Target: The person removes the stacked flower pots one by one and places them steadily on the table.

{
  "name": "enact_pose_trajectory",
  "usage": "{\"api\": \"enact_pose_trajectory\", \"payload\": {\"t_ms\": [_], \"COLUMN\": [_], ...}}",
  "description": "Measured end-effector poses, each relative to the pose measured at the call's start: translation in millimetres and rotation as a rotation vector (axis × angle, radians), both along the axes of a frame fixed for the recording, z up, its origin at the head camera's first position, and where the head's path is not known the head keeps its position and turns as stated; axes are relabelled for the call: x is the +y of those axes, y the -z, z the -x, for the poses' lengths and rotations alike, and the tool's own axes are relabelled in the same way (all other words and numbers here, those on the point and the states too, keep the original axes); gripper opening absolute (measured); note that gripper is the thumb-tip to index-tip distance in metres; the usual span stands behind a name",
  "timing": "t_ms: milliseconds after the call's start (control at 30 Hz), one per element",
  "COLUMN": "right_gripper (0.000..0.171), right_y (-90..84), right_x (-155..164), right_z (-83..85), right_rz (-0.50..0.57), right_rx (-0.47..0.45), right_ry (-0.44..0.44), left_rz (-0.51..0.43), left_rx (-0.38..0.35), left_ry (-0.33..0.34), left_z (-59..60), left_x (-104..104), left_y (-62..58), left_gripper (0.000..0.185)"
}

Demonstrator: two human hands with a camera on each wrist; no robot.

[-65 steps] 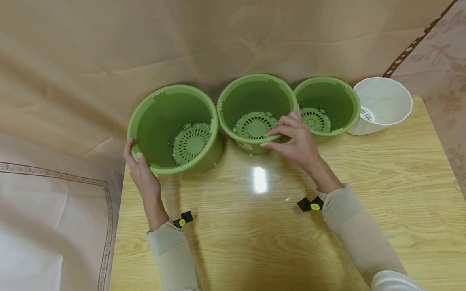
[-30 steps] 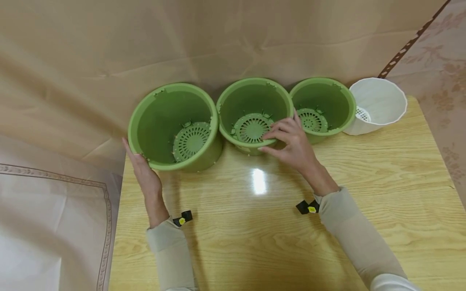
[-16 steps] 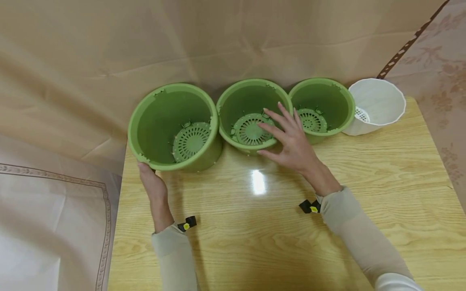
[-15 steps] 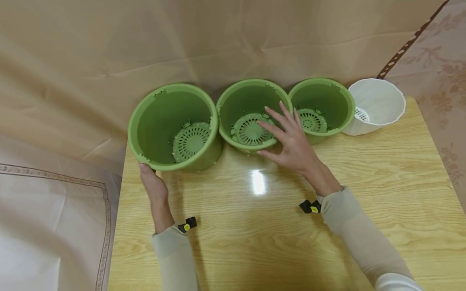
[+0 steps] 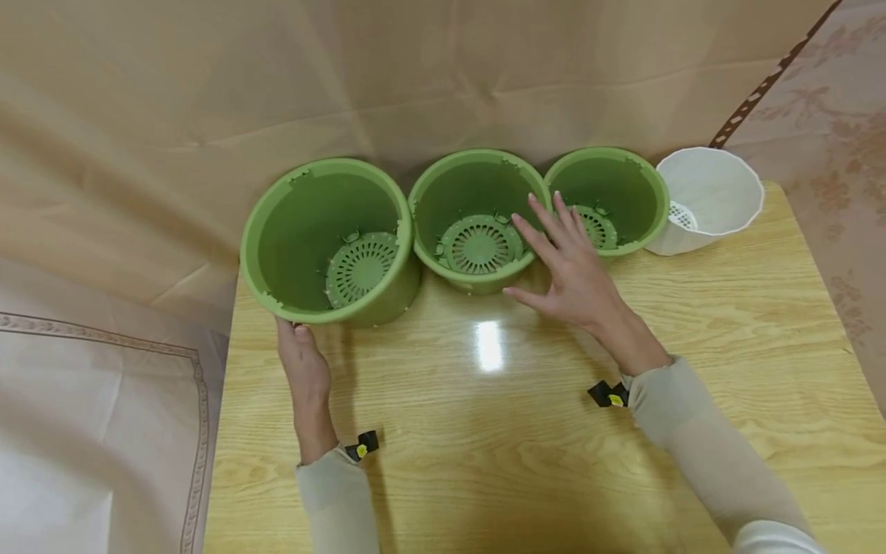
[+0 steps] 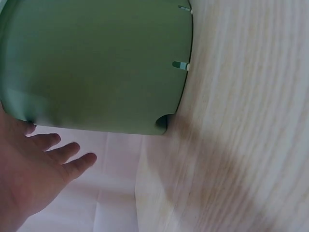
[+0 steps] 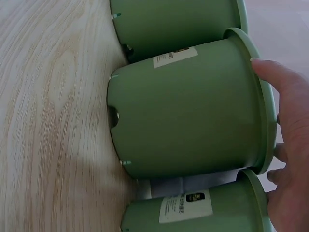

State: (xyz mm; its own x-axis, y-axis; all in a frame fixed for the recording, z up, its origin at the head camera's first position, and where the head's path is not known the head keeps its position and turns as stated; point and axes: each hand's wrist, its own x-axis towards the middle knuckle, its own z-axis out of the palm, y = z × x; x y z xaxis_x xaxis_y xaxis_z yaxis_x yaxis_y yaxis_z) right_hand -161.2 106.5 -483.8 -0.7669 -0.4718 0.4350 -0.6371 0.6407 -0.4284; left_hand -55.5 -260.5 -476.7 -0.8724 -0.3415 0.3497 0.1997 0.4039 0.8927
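Three green plastic flower pots with slotted bottoms stand in a row in the head view. My left hand (image 5: 304,373) is at the front left of the largest pot (image 5: 298,238), its fingertips hidden under the rim there. In the left wrist view that hand's fingers are spread and loosely bent beside the pot wall (image 6: 96,67). My right hand (image 5: 577,281) hovers with spread fingers at the right edge of the middle pot (image 5: 471,188). In the right wrist view its thumb is close to the rim; contact is unclear. The smallest green pot (image 5: 609,185) stands just beyond its fingers.
A white pot (image 5: 713,192) with a pierced base leans at the right end of the row. The pots stand along the back of a wood-grain table (image 5: 471,431). A beige cloth (image 5: 415,77) hangs right behind them.
My left hand has slid from the large pot's left rim to its front, towards me. My right fingers have let go of the middle pot's rim, spread, and shifted right.
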Motion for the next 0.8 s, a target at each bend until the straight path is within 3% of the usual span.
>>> {"api": "enact_pose_trajectory", "payload": {"t_ms": [167, 367, 467, 667, 800], "right_gripper": [0.102, 0.102, 0.1, 0.098, 0.097], "right_y": [-1.2, -0.7, 0.8, 5.0, 7.9], "right_x": [10, 22, 28, 40, 45], "right_z": [-2.2, -4.1, -5.9, -11.0, -13.4], "right_rz": [-0.078, -0.115, -0.139, -0.15, -0.148], "right_rx": [-0.008, -0.024, -0.024, 0.008, 0.021], "right_ry": [0.046, 0.074, 0.086, 0.11, 0.119], "left_rz": [0.055, 0.115, 0.179, 0.5, 0.615], "left_rx": [-0.061, 0.033, 0.068, -0.139, -0.165], "left_ry": [-0.021, -0.004, -0.022, -0.224, -0.254], "left_z": [-4.5, -3.1, -2.7, -18.5, -26.4], "left_x": [6, 16, 17, 16, 19], "left_y": [-0.3, 1.7, 8.7, 36.1, 43.9], "left_gripper": [0.067, 0.095, 0.096, 0.107, 0.108]}}
